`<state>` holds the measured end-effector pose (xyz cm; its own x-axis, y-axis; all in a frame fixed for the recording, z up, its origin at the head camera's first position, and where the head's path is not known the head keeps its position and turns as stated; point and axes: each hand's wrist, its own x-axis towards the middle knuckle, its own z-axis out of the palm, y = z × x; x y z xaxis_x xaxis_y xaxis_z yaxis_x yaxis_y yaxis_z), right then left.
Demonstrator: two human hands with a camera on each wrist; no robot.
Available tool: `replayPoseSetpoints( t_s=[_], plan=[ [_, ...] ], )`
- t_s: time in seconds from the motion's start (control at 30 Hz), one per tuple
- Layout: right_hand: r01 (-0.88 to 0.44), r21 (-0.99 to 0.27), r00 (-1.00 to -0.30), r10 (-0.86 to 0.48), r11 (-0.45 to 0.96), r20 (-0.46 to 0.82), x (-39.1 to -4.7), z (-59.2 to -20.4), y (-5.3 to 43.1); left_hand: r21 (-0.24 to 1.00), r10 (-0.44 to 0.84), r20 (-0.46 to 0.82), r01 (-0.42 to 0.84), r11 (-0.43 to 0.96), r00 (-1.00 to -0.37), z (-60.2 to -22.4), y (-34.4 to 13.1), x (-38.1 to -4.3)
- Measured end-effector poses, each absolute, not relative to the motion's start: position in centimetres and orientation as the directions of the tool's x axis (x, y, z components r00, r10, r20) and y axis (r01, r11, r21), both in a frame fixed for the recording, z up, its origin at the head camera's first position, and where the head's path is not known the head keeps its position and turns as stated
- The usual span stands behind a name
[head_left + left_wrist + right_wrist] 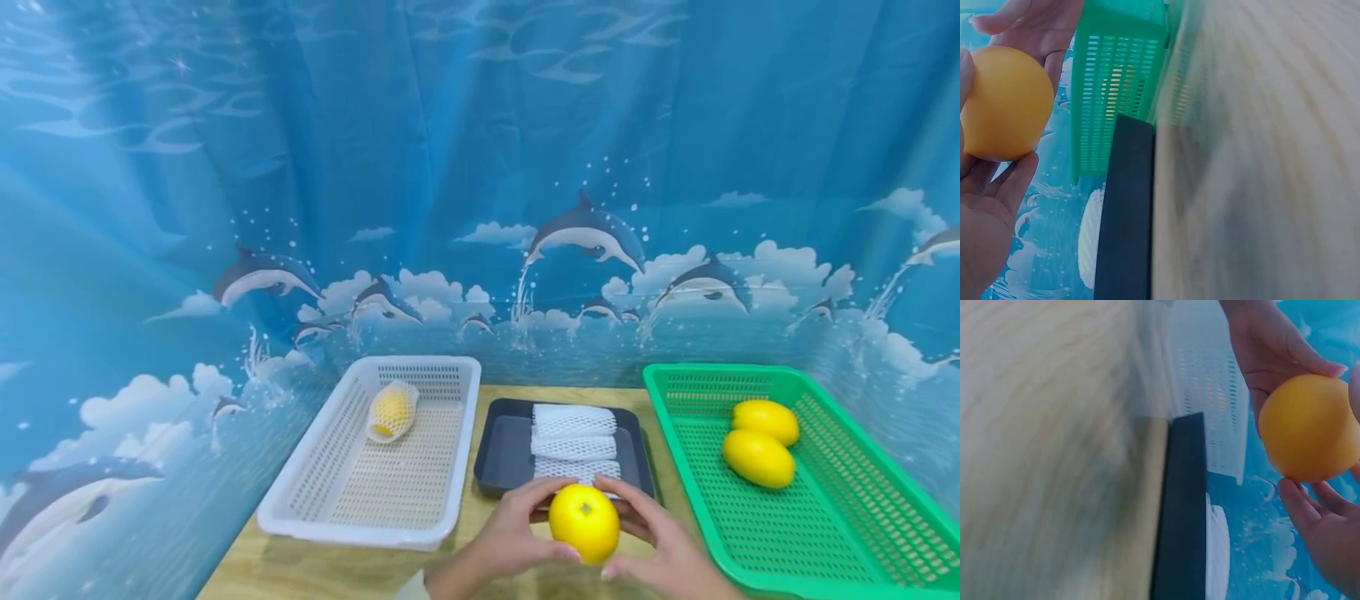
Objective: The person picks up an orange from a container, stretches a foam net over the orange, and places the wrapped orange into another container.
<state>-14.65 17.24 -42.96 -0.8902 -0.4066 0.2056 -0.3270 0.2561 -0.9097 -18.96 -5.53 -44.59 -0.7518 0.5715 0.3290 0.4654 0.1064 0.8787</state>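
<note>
Left hand (513,531) and right hand (664,547) grasp the yellow fruit (585,525) from opposite sides, fingers curved, partly spread. Fruit: round, smooth, unwrapped.

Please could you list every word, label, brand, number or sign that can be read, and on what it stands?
There are none. No lettering or number shows on the held yellow fruit, white basket, green basket, dark tray or foam sleeves; the blue backdrop carries only pictures, such as dolphins.

One round, smooth-skinned yellow fruit (585,537), dull spot on upper face; seen raised between left hand (517,529) and right hand (658,542), six o'clock of black rectangular tray (504,450).
</note>
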Motion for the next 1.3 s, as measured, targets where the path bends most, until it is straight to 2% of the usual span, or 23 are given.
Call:
replayPoseSetpoints(
  t_s=[0.13,0.47,0.77,0.97,1.3],
  plan=[
    [-0.314,-0.903,-0.897,-0.404,0.295,0.180,-14.7,-43.5,16.5,0.896,0.581,0.292,0.430,0.113,-0.760,-45.2,-5.9,-18.7],
    [-0.261,-0.923,-0.907,-0.400,0.282,0.134,-14.7,-44.9,16.1,0.949,0.616,0.172,0.298,0.107,-0.769,-46.3,-6.2,-18.7],
    [-0.231,-0.949,-0.878,-0.467,0.216,0.107,-15.7,-46.8,16.3,0.959,0.581,0.033,0.189,0.210,-0.813,-47.1,-6.2,-18.4],
    [-0.209,-0.953,-0.863,-0.501,0.221,0.073,-16.1,-47.7,16.5,0.980,0.595,-0.010,0.111,0.166,-0.804,-47.7,-6.2,-18.3],
    [-0.223,-0.943,-0.855,-0.514,0.249,0.066,-16.3,-48.3,16.5,0.985,0.624,-0.046,0.070,0.159,-0.780,-48.4,-6.2,-18.4]
  ],
)
